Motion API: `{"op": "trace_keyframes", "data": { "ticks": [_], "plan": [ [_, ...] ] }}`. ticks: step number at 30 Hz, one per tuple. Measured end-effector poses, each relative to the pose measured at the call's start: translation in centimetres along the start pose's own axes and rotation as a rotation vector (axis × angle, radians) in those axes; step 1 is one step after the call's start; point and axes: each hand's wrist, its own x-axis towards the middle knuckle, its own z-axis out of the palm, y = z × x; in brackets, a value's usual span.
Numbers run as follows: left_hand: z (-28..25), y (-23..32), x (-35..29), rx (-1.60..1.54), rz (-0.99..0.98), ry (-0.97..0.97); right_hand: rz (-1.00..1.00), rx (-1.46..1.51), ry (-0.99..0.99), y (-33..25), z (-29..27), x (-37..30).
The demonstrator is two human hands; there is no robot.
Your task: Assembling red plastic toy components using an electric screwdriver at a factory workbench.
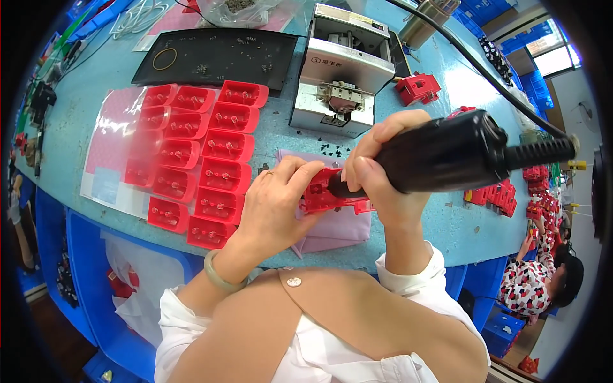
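My right hand [391,167] is wrapped around a black electric screwdriver [440,156], whose cord end points to the right. Its nose comes down onto a red plastic housing [315,196] lying on a folded lilac cloth [341,235] near the table's front edge. The tip of the screwdriver is hidden inside the housing. From the left, my left hand [271,198] grips the housing's side with thumb and fingers. Just beyond the housing, small black pieces [331,150] are scattered on the table.
Rows of red plastic shells [223,147] stand at left. Behind them lies a black tray [223,54] with tiny parts; a silver metal machine [348,64] stands beside it. A red assembly [418,88] sits right of it. The black cord [491,76] arches overhead. Another person [529,286] sits far right.
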Motion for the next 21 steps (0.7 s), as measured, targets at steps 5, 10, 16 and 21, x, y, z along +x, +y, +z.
{"op": "trace_keyframes", "data": {
  "ticks": [5,10,16,21],
  "plan": [
    [0.1,-0.5,0.4,-0.008,0.002,0.004,-0.044,-0.039,-0.064,0.8,0.0,0.3],
    [0.0,-0.4,0.8,0.031,0.027,0.016,-0.069,0.128,-0.167,1.4,-0.2,0.9],
    [0.0,0.1,0.4,0.032,0.004,0.007,-0.091,0.136,-0.324,0.3,-1.5,1.6],
    [-0.3,0.3,0.5,0.029,-0.009,-0.013,-0.208,0.483,0.249,-0.5,-1.4,5.4]
  ]
}}
